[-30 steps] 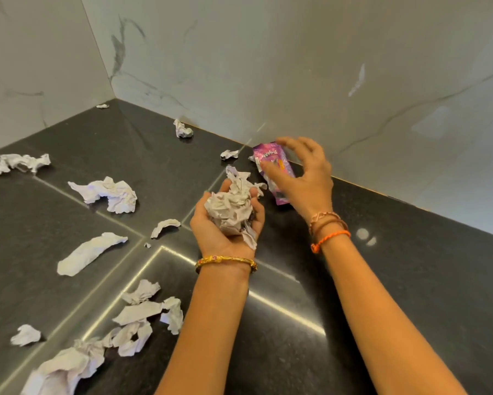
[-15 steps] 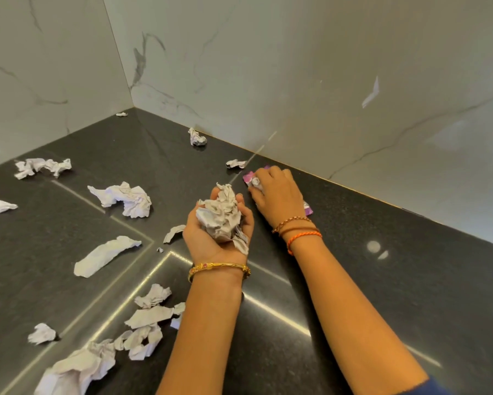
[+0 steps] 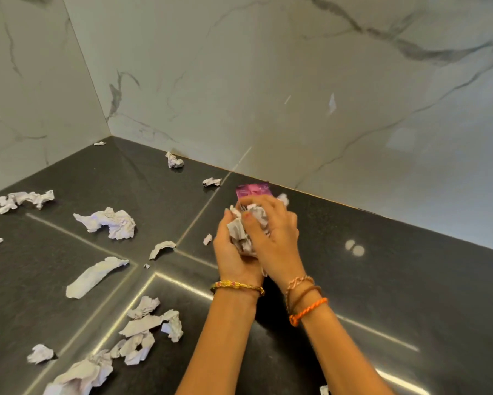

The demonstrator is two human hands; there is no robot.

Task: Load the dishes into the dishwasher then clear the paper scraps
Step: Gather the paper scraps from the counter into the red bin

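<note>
Two hands: your left hand (image 3: pixel 233 252) cups a wad of crumpled paper (image 3: pixel 243 230) from below; your right hand (image 3: pixel 270 232) is curled over it from above, fingers closed on the wad and on a pink wrapper (image 3: pixel 252 191) that sticks out behind the knuckles.
Where it is: the wad sits between both palms, above the black countertop (image 3: pixel 382 280), near the marble wall (image 3: pixel 268 81).
Step in hand: gathering scraps — the dish loading isn't visible here, so judge it as behind you.
Doing it well: press the wrapper and loose ends inward so nothing sheds; keep the left palm under as a bowl, freeing the right to pick again.
Scraps left, counted: roughly a dozen pieces and clusters — the big crumple (image 3: pixel 108 223), a long strip (image 3: pixel 94 276), a curled strip (image 3: pixel 161 248), two near the wall (image 3: pixel 174 160) and (image 3: pixel 212 181), a tiny one in the corner (image 3: pixel 99 143), a heap near the bottom edge (image 3: pixel 145 332).
Order: take the small bits nearest the hands first.
</note>
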